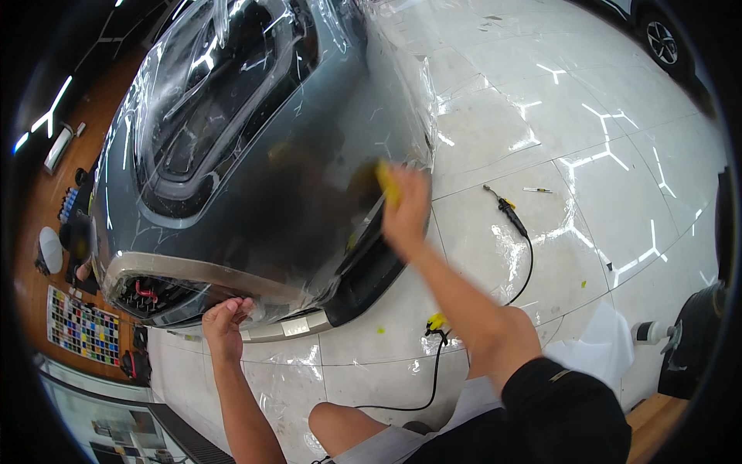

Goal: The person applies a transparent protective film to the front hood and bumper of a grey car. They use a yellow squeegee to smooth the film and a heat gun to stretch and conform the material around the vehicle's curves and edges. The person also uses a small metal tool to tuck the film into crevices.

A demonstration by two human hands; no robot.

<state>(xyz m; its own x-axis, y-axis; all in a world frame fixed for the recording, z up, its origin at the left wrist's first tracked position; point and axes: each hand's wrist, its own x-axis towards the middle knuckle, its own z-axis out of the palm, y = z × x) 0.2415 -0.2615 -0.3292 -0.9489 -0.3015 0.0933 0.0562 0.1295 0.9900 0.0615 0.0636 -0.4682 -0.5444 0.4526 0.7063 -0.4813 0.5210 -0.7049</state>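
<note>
A dark grey car body panel [309, 193], partly covered with clear film, curves in front of me. My right hand [406, 213], slightly blurred, grips a yellow squeegee [389, 183] against the panel's right side, above a black lower trim [371, 282]. Down at the bumper's lower edge, the fingers of my left hand [224, 319] are pinched together on the edge of the clear film [267, 311]. Just beyond that hand is an opening [147, 291] with red parts inside. Loose, wrinkled film [220, 58] lies over the far part of the car.
A black torch-like wand [512, 216] with a hose lies on the tiled floor, near a thin pen-like tool [537, 190]. White sheeting [595, 348] is at my right, by a black container [688, 340] and a white bottle [649, 332]. Another car's wheel [661, 42] stands far right.
</note>
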